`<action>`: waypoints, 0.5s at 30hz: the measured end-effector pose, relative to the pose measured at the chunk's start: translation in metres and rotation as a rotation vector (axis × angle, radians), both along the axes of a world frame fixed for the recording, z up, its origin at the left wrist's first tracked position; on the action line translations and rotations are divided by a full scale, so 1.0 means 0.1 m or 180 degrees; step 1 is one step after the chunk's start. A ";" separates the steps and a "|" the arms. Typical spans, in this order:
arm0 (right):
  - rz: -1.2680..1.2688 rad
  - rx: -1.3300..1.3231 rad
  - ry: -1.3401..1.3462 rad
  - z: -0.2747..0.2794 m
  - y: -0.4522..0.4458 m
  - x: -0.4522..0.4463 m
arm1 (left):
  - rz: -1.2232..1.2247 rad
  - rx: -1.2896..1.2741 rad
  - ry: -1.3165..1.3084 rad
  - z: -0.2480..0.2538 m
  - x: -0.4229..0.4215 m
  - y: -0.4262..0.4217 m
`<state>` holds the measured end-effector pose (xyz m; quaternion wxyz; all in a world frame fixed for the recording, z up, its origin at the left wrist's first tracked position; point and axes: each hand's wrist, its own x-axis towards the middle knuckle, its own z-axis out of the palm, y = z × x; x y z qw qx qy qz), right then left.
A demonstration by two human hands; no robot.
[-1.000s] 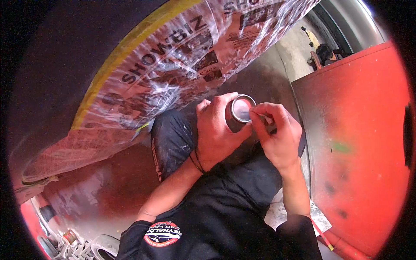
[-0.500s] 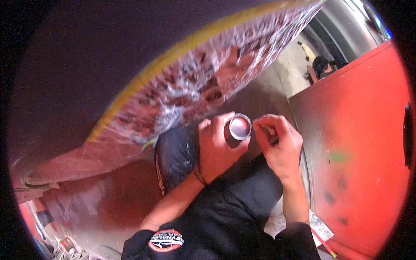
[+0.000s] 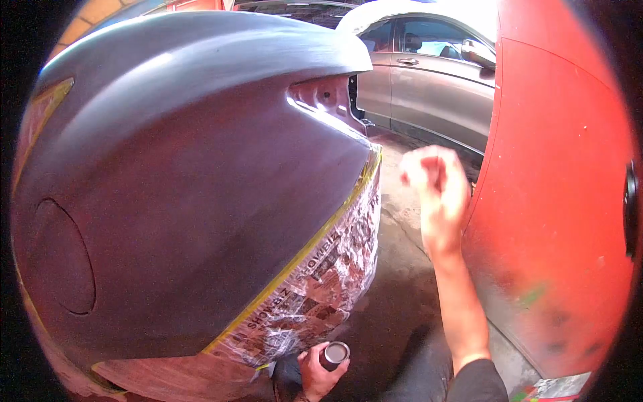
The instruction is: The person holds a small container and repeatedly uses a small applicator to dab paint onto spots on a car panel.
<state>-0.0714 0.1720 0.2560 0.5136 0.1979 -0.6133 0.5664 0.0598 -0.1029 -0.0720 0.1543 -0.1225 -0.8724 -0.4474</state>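
Low in the view, my left hand (image 3: 317, 376) is wrapped around a small dark round container (image 3: 334, 356) with a pale rim and a greyish surface inside. My right hand (image 3: 435, 175) is raised, with its fingers curled together and blurred; whatever they hold, if anything, cannot be made out. It is nearest to the back corner of a dull dark car body panel (image 3: 201, 181), apart from it. Printed plastic masking film (image 3: 315, 295) covers the lower part below the panel, edged by yellow tape (image 3: 281, 291).
A red panel (image 3: 556, 167) stands close on the right. Behind the corner is a parked grey-brown car (image 3: 435, 87). Concrete floor (image 3: 402, 234) runs between them. A round fuel-flap outline (image 3: 63, 258) shows on the panel's left.
My view has swung up to the car panel. My right hand has moved up and away from the container. My left hand still holds the container, now lower in view.
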 end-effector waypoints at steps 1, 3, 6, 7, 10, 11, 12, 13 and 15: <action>0.0533 -0.0503 0.0278 0.26 -0.05 -0.17 | 0.0028 0.0003 -0.0091 -0.05 0.06 -0.06; 0.0626 -0.0787 0.0704 0.59 0.00 -0.65 | 0.0031 -0.0105 -0.0288 -0.21 0.15 -0.23; 0.0287 -0.0964 0.0950 0.92 -0.02 -1.16 | 0.0166 -0.0103 -0.0478 -0.46 0.24 -0.38; 0.0194 -0.0945 0.0943 0.98 -0.05 -1.23 | 0.0083 0.0276 -0.0700 -0.48 0.22 -0.39; -0.0122 -0.0856 0.0875 1.04 -0.12 -1.35 | 0.0276 0.0215 -0.0638 -0.46 0.23 -0.34; -0.0206 -0.0818 0.0827 1.04 -0.14 -1.37 | 0.0332 0.0121 -0.0597 -0.45 0.23 -0.32; -0.0292 -0.0778 0.0777 1.04 -0.16 -1.35 | 0.0385 0.0028 -0.0560 -0.44 0.24 -0.29; -0.0383 -0.0726 0.0739 1.04 -0.15 -1.38 | 0.0436 -0.0065 -0.0518 -0.44 0.25 -0.28; -0.0389 -0.0617 0.0831 1.06 -0.14 -1.40 | 0.0383 -0.0056 -0.0471 -0.48 0.24 -0.29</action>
